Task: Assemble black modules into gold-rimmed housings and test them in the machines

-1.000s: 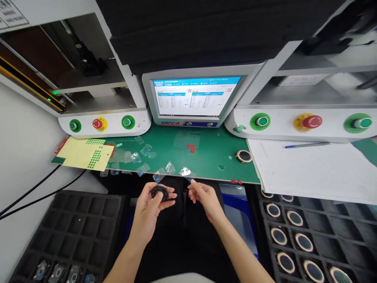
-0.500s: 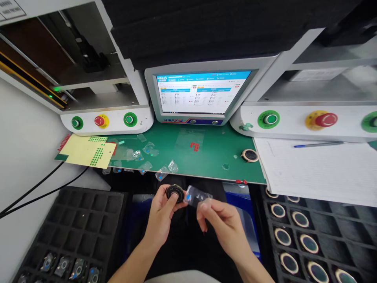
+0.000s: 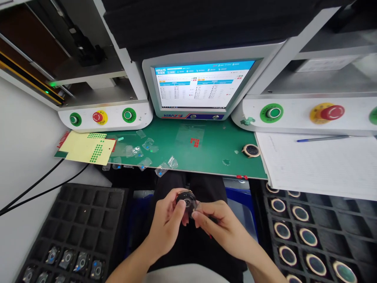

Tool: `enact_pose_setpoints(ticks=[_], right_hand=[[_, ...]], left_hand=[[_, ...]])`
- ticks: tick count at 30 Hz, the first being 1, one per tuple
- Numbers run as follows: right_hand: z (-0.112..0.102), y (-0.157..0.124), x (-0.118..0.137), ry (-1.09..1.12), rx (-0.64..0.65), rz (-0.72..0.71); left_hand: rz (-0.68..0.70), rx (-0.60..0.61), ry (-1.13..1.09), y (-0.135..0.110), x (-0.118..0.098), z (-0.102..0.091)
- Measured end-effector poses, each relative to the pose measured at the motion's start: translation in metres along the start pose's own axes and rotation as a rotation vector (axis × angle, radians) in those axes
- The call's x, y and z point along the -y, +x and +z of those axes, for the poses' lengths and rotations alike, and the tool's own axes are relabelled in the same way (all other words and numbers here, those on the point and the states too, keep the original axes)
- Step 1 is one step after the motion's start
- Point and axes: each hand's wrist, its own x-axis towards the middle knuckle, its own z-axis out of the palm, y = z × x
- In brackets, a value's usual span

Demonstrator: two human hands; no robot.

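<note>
Over my lap, my left hand (image 3: pixel 169 220) grips a round black watch part (image 3: pixel 186 200) by its edge, thumb lying across its face. The face bears a ring-shaped centre, and a thin gold edge shows at the top. My right hand (image 3: pixel 216 220) meets the part's right side, thumb and forefinger pinched on a clear film (image 3: pixel 198 205). Most of that film is hidden by the fingers. Ahead of the hands, several crumpled clear films (image 3: pixel 161 169) with blue tabs lie along the front edge of the green mat (image 3: pixel 203 159).
A gold-rimmed watch (image 3: pixel 251 150) sits on the mat near paper sheets (image 3: pixel 282 165) and a pen (image 3: pixel 322 138). Black trays stand left (image 3: pixel 85 214) and right (image 3: pixel 326 220), holding watch parts. A monitor (image 3: pixel 203 88) and buttoned machine panels (image 3: pixel 297 114) line the back.
My right hand has moved left against the watch part, bringing the film with it. My left hand has shifted slightly right and down with the part. The head view has tilted a little.
</note>
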Motion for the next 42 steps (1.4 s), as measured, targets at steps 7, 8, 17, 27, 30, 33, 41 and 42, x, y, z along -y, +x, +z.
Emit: enact_pose_setpoints(ticks=[7, 8, 17, 27, 30, 33, 41, 42], right_hand=[[-0.001, -0.003, -0.003, -0.169, -0.072, 0.096], [-0.001, -0.004, -0.004, -0.182, -0.107, 0.125], [-0.007, -0.002, -0.014, 0.035, -0.234, 0.193], [-0.089, -0.093, -0.094, -0.445, -0.73, 0.474], [-0.14, -0.157, -0.132, -0.666, -0.949, 0.761], [-0.18, -0.201, -0.163, -0.841, -1.052, 0.996], [-0.2, -0.215, -0.209, -1.095, -0.898, 1.271], [-0.2, -0.216, -0.211, -1.118, -0.875, 1.284]], left_hand=[[-0.014, -0.002, 0.07, -0.004, 0.002, 0.001], [-0.015, -0.008, 0.071, -0.003, 0.002, 0.001], [0.042, -0.001, 0.112, 0.003, -0.001, 0.008], [0.1, 0.205, 0.727, 0.044, 0.027, 0.019], [0.095, 0.338, 0.796, 0.057, 0.028, 0.026], [0.168, 0.394, 0.812, 0.062, 0.026, 0.037], [0.122, 0.435, 0.838, 0.064, 0.024, 0.043], [0.114, 0.434, 0.839, 0.065, 0.025, 0.041]])
